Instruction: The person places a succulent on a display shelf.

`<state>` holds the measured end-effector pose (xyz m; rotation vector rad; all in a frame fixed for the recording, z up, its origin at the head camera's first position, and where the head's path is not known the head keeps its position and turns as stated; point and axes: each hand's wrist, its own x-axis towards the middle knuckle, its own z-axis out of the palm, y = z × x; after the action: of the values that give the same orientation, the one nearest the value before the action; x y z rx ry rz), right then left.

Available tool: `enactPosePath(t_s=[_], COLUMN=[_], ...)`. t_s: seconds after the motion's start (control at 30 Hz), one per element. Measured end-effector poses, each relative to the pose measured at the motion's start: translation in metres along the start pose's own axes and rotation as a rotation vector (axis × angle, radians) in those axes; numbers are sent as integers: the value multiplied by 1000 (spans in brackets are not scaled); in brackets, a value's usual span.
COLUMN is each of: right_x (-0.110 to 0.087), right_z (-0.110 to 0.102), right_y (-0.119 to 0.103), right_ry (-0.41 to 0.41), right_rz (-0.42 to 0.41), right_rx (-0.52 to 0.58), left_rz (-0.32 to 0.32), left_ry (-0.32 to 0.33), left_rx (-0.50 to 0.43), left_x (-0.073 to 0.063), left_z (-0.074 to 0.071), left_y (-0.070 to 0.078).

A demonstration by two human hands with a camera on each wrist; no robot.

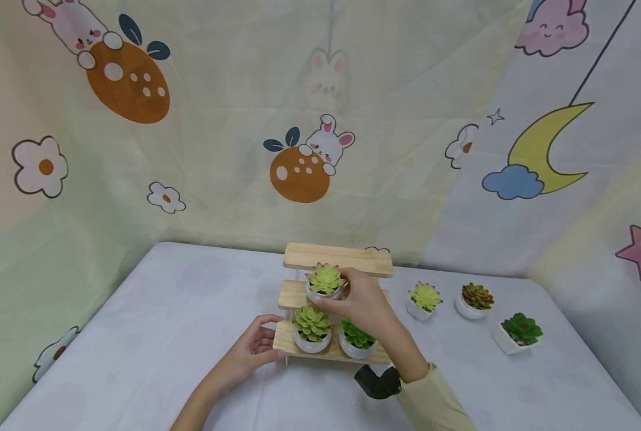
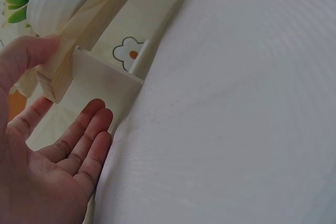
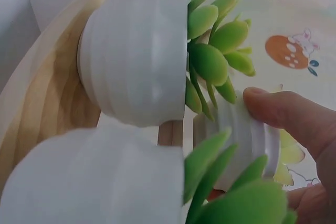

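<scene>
A three-tier wooden plant stand [image 1: 337, 256] stands on the table. My right hand [image 1: 364, 302] grips the white pot of a pale green succulent [image 1: 324, 279] at the middle tier; in the right wrist view the thumb lies on that ribbed pot [image 3: 239, 142]. Whether the pot touches the board cannot be made out. My left hand [image 1: 247, 347] holds the left end of the bottom board [image 2: 55, 74] between thumb and index finger, the other fingers loose below. On the bottom tier sit a light green succulent [image 1: 312, 323] and a brighter green one [image 1: 357, 335], partly behind my right wrist.
Right of the stand are a yellow-green succulent [image 1: 425, 297], a brownish one [image 1: 475, 299] and a dark green one in a square pot [image 1: 516, 332]. A printed cloth [image 1: 218, 149] hangs behind the white table [image 1: 185, 299]. A black strap piece [image 1: 378, 382] is at my right wrist.
</scene>
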<state>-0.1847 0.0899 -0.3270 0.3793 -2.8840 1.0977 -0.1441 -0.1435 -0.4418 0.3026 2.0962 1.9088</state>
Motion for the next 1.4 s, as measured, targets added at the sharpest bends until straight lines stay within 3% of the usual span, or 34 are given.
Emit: enactPosePath(t_s=[0.6,1.4], right_x=[3,-3], right_z=[8,6], right_y=[-7,-1], right_ry=[-8,9], right_rz=[-32,-21], right_rx=[-82,-85], left_rz=[-12,-12], left_ry=[7,-3], left_rx=[7,0], left_x=[-1,0], left_z=[-1,1], left_y=[1,0])
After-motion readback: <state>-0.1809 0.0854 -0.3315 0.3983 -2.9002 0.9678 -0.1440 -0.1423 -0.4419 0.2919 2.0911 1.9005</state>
